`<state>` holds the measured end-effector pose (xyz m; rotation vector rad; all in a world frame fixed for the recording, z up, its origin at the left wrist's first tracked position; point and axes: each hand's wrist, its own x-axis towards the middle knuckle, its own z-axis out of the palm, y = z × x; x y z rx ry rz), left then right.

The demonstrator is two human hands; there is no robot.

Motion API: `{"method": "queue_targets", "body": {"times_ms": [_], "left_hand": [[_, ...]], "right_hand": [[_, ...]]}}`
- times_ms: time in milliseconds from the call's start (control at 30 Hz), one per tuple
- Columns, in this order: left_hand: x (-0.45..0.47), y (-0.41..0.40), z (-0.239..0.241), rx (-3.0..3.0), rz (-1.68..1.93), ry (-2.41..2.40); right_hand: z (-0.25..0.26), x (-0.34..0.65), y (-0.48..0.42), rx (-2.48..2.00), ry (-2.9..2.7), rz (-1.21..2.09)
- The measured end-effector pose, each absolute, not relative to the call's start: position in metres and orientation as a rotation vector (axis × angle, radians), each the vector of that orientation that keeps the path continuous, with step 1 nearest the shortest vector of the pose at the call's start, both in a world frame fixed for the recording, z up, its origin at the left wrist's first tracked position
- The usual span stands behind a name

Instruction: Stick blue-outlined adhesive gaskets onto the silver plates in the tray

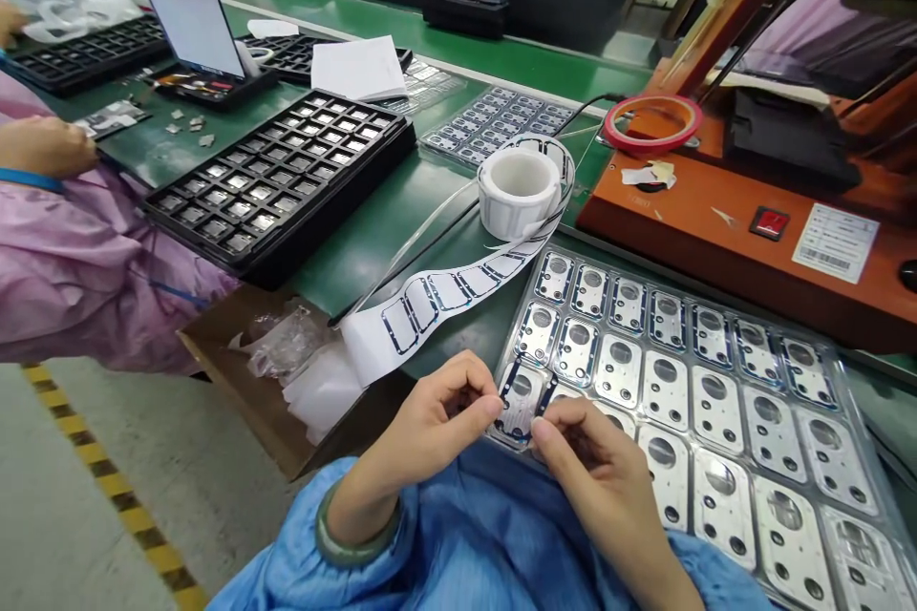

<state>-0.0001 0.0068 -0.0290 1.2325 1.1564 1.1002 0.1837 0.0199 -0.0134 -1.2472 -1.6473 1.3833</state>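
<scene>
My left hand point(430, 420) and my right hand point(594, 463) pinch a small metal plate point(520, 401) between their fingertips, just above my blue-sleeved lap. The plate has a dark frame-shaped sticker on it. It is held over the near-left corner of a clear tray point(716, 401) filled with several similar metal plates. A white roll of frame stickers point(517, 191) stands on the green table, its strip point(444, 291) trailing down toward my left hand.
A black tray of small parts point(279, 177) lies to the left. A person in pink point(78, 248) sits at far left. A cardboard box with plastic scraps point(279, 372) stands under the table edge. An orange fixture with red tape point(651, 122) is at right.
</scene>
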Motion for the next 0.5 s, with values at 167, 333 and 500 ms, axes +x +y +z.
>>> {"method": "queue_targets", "body": {"times_ms": [167, 333, 500], "left_hand": [[-0.002, 0.002, -0.029, 1.345, 1.103, 1.220], [0.001, -0.001, -0.033, 1.438, 1.047, 1.261], [0.002, -0.001, -0.035, 1.509, 1.004, 1.330]], "right_hand": [[-0.005, 0.188, 0.014, -1.266, -1.797, 1.254], [-0.008, 0.189, 0.009, -1.282, -2.008, 1.043], [-0.014, 0.187, 0.012, -1.316, -2.083, 1.036]]}}
